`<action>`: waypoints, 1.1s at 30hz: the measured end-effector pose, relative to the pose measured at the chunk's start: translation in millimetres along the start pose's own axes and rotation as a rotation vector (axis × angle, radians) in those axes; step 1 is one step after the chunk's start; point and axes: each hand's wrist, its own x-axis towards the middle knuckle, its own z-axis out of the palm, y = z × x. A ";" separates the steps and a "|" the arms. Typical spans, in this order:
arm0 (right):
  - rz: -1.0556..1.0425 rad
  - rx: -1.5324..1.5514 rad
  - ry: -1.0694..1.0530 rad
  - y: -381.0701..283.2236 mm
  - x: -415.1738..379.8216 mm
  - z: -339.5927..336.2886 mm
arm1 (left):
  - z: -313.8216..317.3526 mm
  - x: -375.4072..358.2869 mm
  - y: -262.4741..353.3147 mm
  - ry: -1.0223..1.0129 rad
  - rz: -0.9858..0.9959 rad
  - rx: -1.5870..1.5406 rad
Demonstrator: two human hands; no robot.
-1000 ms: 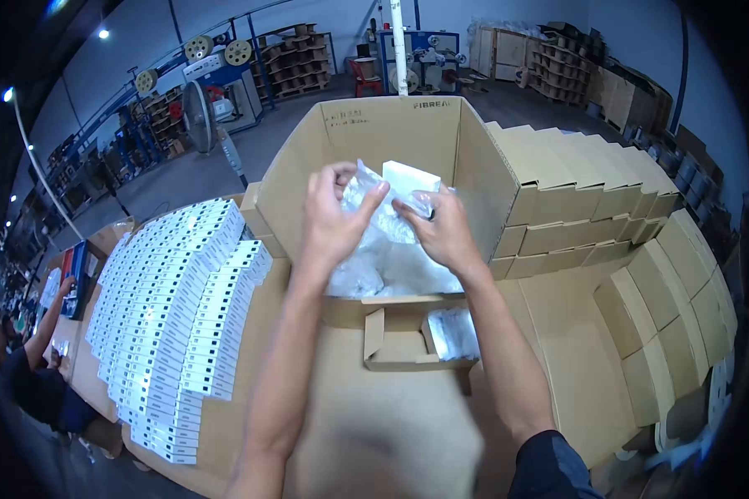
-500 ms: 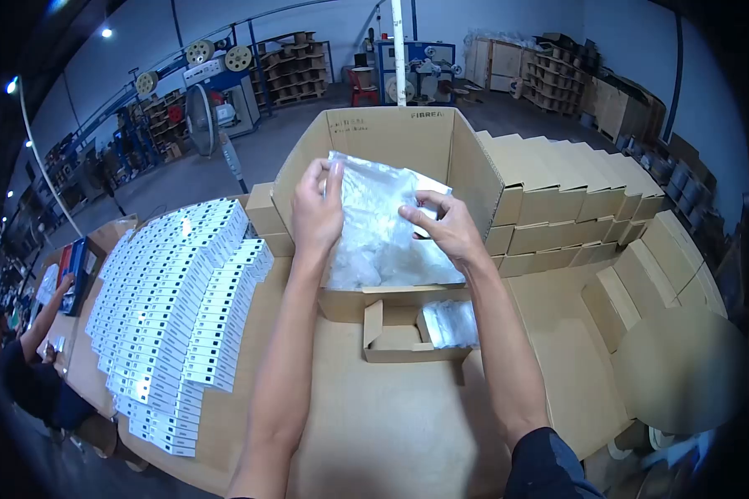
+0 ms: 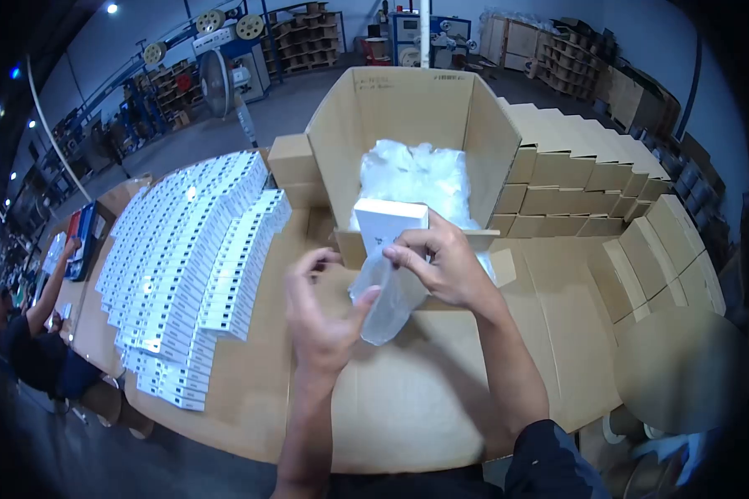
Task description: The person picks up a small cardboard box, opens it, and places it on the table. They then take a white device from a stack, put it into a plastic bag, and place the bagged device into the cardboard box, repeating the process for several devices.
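Note:
My right hand [image 3: 443,259] grips a slim white box [image 3: 381,218], thumb and index finger pinched at its lower end. From the same pinch hangs a clear plastic bag [image 3: 384,316], drooping below the box. Beside the bag, my left hand [image 3: 320,320] is open with fingers spread, somewhat blurred, its thumb tip right at the bag's left edge. Just behind both hands stands a large open carton [image 3: 412,98] with a heap of clear plastic bags [image 3: 416,170] inside. The small open cardboard box in front of it is mostly hidden by my hands.
Rows of stacked white boxes [image 3: 183,258] cover the table's left side. Brown cardboard boxes [image 3: 574,170] are stacked at the right, with more [image 3: 674,249] along the right edge. A person [image 3: 37,324] works at the far left. A fan [image 3: 216,83] stands behind the table.
Both hands have come down and nearer from over the carton. The left hand has let go of the bag, and the white box now shows clearly in the right hand.

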 end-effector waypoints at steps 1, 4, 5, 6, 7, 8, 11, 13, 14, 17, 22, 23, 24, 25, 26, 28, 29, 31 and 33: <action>0.030 -0.003 -0.003 -5.3 -7.9 5.4 | -0.5 -7.7 5.4 -0.162 -0.147 -0.106; 0.149 0.003 0.062 -15.8 -30.8 13.4 | -0.6 -35.0 -6.4 -0.370 -0.389 -0.274; 0.219 0.021 0.125 -11.4 -43.5 14.1 | -0.1 -48.2 -13.0 -0.333 -0.452 -0.355; 0.288 0.038 0.190 -5.2 -56.7 14.4 | -0.9 -56.6 -15.6 -0.294 -0.514 -0.435; 0.399 0.180 0.206 4.0 -73.1 14.2 | -2.7 -62.3 -13.2 -0.273 -0.494 -0.417; 0.400 0.303 0.216 11.1 -92.2 22.9 | -1.3 -69.8 -11.7 -0.209 -0.435 -0.431; 0.436 0.621 0.244 15.2 -139.4 49.1 | 8.7 -83.9 -17.6 -0.080 -0.254 -0.339; 0.484 0.579 0.267 5.2 -156.3 71.1 | 11.3 -102.1 -23.0 -0.105 -0.319 -0.408; 0.496 0.549 0.313 -0.4 -156.3 78.9 | 12.8 -109.0 -24.0 -0.118 -0.353 -0.446; 0.563 0.376 0.348 -25.3 -146.3 78.1 | 10.7 -117.4 -20.7 -0.063 -0.412 -0.640; 0.500 0.371 0.411 -18.2 -150.7 71.1 | -5.8 -114.7 -2.8 -0.044 -0.581 -0.622; 0.497 0.403 0.417 -19.6 -151.3 72.3 | -6.3 -115.9 -2.8 -0.043 -0.594 -0.605; 0.493 0.435 0.423 -20.4 -152.2 73.7 | -4.1 -119.1 -4.4 -0.002 -0.578 -0.587; 0.484 0.471 0.392 -20.4 -155.1 76.2 | -0.5 -123.6 -7.4 0.040 -0.560 -0.568; 0.473 0.507 0.362 -19.8 -160.0 80.4 | 1.1 -125.9 -9.4 0.082 -0.541 -0.548; 0.495 0.468 0.308 -17.6 -168.7 85.7 | 0.6 -123.2 -8.7 0.104 -0.551 -0.558; 0.531 0.392 0.281 -15.7 -174.1 85.5 | 0.5 -122.9 -8.3 0.116 -0.557 -0.563; 0.496 0.248 0.294 -10.6 -179.1 87.4 | -7.0 -126.5 -19.9 0.042 -0.569 -0.379; 0.494 0.265 0.311 -13.1 -175.2 85.8 | -14.4 -125.6 -26.9 0.026 -0.399 -0.172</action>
